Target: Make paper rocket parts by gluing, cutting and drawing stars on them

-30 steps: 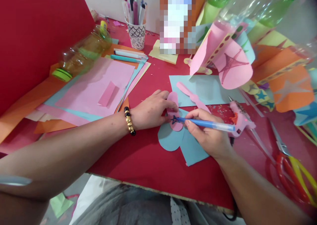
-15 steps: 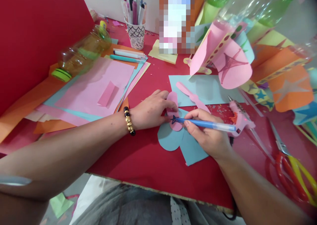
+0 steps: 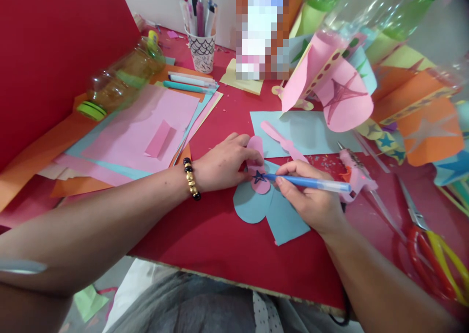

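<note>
The pink paper piece [image 3: 261, 187] lies between the two hands, its long axis running away from the person, on top of blue paper [image 3: 251, 208]. The left hand [image 3: 229, 164] is nearer, over its left edge, with thumb and forefinger spread apart on it. The right hand [image 3: 306, 191], to the right of the piece, is closed around a blue pen [image 3: 304, 180], which lies crosswise to the piece with its tip pointing left at the star [image 3: 259, 176] drawn there.

Whether the tip presses on the paper is hard to tell. Left fingers hide part of the piece's middle, and the right hand covers some blue paper. The pen's end overlaps the glue gun [image 3: 361, 177]; the scissors [image 3: 421, 221] are cut off at the right edge.
</note>
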`<state>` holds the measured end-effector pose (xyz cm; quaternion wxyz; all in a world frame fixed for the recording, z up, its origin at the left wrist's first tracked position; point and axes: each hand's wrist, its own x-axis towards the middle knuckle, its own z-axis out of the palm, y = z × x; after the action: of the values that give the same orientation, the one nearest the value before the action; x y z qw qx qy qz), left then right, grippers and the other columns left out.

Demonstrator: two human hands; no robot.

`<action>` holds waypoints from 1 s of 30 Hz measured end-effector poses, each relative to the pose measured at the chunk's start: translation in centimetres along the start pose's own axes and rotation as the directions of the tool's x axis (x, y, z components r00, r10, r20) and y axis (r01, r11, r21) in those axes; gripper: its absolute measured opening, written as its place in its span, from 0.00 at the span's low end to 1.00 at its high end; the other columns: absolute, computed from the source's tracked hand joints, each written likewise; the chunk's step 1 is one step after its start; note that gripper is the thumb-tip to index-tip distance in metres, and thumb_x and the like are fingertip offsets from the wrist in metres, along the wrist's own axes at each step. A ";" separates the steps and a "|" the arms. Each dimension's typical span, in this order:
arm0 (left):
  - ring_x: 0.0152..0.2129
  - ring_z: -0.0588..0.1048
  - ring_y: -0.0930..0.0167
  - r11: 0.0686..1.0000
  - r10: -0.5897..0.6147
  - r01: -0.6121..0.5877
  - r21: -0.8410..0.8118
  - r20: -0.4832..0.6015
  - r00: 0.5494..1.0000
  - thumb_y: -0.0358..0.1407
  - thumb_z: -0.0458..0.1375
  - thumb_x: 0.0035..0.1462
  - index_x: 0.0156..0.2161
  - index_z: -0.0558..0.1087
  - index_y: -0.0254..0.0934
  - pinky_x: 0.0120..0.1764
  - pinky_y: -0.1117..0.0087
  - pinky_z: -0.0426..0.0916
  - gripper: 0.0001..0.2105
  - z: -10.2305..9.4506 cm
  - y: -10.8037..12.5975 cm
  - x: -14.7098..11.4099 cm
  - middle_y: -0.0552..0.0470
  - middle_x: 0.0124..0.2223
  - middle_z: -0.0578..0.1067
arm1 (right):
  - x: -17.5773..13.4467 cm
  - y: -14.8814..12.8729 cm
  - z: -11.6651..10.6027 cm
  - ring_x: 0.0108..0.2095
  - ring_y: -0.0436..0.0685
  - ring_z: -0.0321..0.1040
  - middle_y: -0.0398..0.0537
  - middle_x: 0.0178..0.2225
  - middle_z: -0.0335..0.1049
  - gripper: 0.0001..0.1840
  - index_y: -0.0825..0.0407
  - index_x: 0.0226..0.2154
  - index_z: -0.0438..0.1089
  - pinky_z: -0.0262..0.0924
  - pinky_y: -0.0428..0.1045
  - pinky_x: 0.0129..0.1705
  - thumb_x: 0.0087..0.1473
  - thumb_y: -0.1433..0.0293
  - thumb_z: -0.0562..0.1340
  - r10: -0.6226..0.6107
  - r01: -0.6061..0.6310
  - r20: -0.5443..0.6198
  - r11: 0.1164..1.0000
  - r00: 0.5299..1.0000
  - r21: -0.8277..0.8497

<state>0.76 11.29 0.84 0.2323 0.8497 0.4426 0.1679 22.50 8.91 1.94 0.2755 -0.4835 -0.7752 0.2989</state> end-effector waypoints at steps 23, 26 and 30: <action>0.38 0.65 0.65 1.000 0.005 -0.005 -0.001 0.000 1.000 0.35 0.62 0.55 0.45 0.77 0.42 0.41 0.65 0.61 0.11 0.0 0.0 0.0 0.49 0.37 0.65 | 0.0 0.0 -0.2 0.19 0.49 0.62 0.41 0.20 0.69 0.04 0.52 0.31 0.69 0.56 0.45 0.21 0.54 0.69 0.61 0.018 -0.018 -0.026 1.000 1.000 -0.016; 0.38 0.65 0.65 1.000 0.007 -0.007 -0.003 -0.002 1.000 0.35 0.62 0.54 0.45 0.77 0.42 0.41 0.65 0.61 0.12 0.0 0.0 0.1 0.48 0.37 0.66 | 0.1 0.1 -0.2 0.18 0.48 0.61 0.40 0.19 0.67 0.03 0.52 0.30 0.69 0.55 0.45 0.20 0.53 0.69 0.61 0.019 -0.019 -0.015 1.000 1.000 -0.019; 0.38 0.65 0.65 1.000 0.004 -0.004 -0.007 0.005 1.000 0.35 0.62 0.54 0.45 0.77 0.42 0.41 0.65 0.61 0.12 0.0 0.1 0.1 0.48 0.38 0.66 | 0.1 0.1 -0.1 0.20 0.49 0.61 0.41 0.20 0.68 0.03 0.52 0.30 0.69 0.57 0.45 0.22 0.54 0.69 0.61 0.004 -0.005 -0.033 1.000 0.999 -0.024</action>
<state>0.84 11.34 0.90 0.2360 0.8501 0.4399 0.1677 22.62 9.03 1.97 0.2817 -0.4933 -0.7730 0.2824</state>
